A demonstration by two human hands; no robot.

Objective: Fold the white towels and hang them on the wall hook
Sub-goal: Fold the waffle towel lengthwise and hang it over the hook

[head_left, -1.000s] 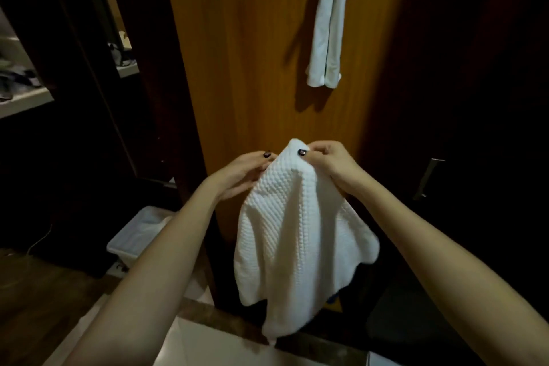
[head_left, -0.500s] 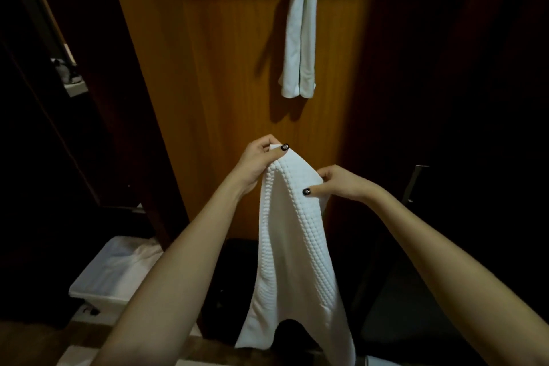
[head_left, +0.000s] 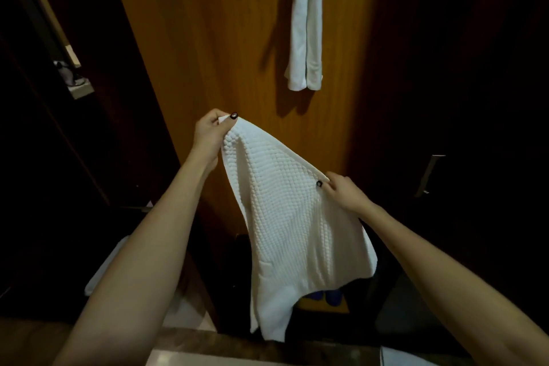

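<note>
bg: wood wall panel (head_left: 225,47), 1 folded towel (head_left: 306,27) already hung up top.
towel (head_left: 285,217): mid-air, top edge slants L-high to R-low.
L hand (head_left: 209,135): fingers pinch upper corner, nearer hook.
R hand (head_left: 341,193): fingers pinch lower corner.

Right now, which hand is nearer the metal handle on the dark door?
Right. The right hand pinches the white towel, left of the metal handle at about its height. The left hand grips the towel's top corner, higher and much farther left.
</note>
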